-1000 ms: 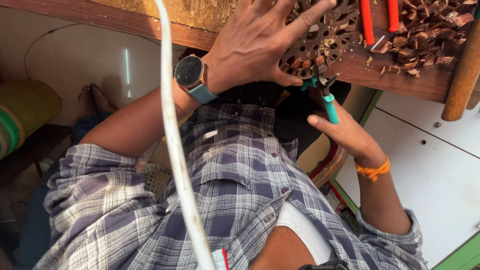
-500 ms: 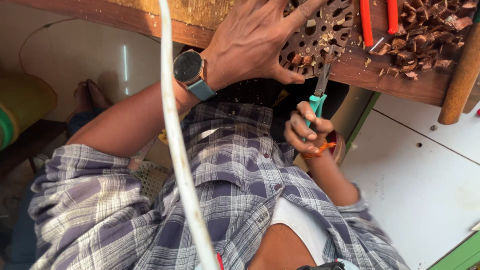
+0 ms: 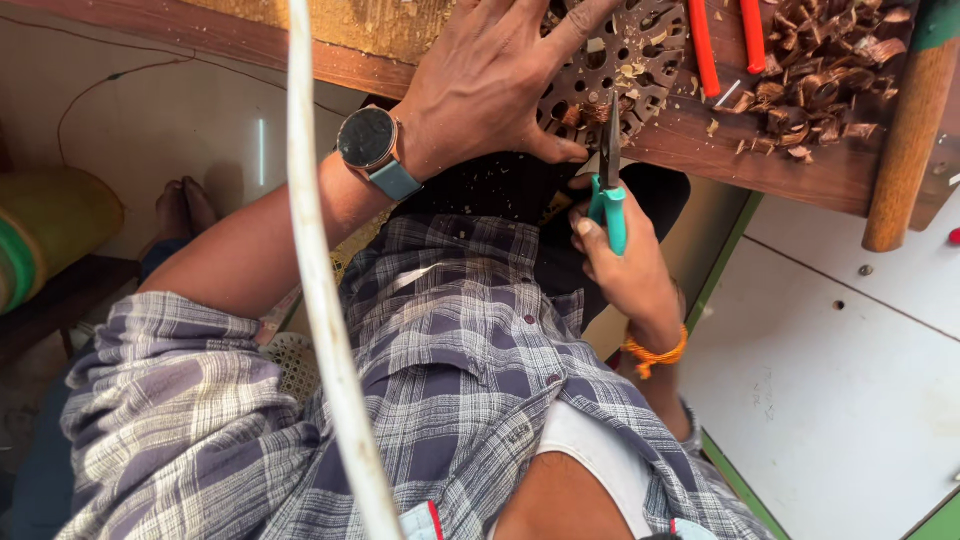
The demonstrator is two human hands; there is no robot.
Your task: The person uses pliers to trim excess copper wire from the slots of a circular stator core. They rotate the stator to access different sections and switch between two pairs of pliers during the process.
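Left hand [image 3: 490, 85]: spread flat on carved openwork wooden piece [image 3: 625, 70], pressing it to the workbench [image 3: 760, 165] near its front edge.
Right hand [image 3: 625, 265]: fist closed round teal-handled tool [image 3: 608, 190], dark blade up against the piece's front rim.
Wood shavings [image 3: 820, 85]: heaped toward the bench's right end.
Wristwatch [image 3: 372, 145]: left wrist.
Orange thread band [image 3: 652, 352]: right wrist.

The pierced wooden panel [image 3: 610, 70] lies on the workbench [image 3: 760, 165]. Left hand [image 3: 490, 85] rests flat on the panel's left part. Right hand [image 3: 625, 265] sits just below the panel's edge, its file [image 3: 608, 150] reaching up onto the panel. Wood shavings [image 3: 820, 90] lie right of the panel.
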